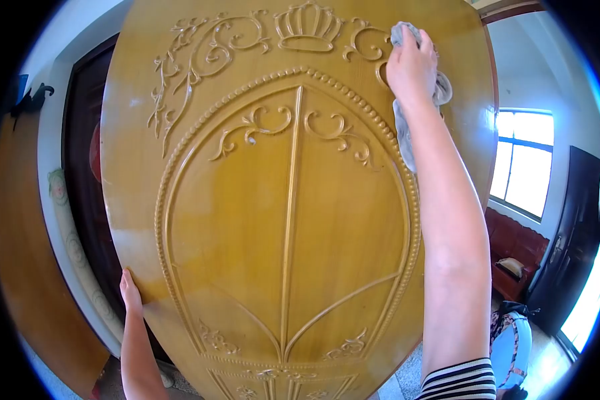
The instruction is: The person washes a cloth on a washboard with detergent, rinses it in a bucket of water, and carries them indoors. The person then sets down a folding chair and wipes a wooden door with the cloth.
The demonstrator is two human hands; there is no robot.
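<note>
A large yellow-brown wooden door (233,213) with carved scrolls, a crown (308,28) and a beaded oval fills the middle of the view. My right hand (412,70) presses a grey cloth (405,143) against the carving at the upper right, its fingers bent over the bunched part while the rest hangs down below. At the lower left, my left hand (132,293) rests on the door's left edge, fingers up along it, with the thumb side toward the panel.
To the right are a bright window (524,160), a dark red bench (513,233) with a cushion, and a dark open door (573,233). A dark doorway (80,167) and another wooden panel (30,253) stand at the left. Something pale blue and patterned (513,347) sits lower right.
</note>
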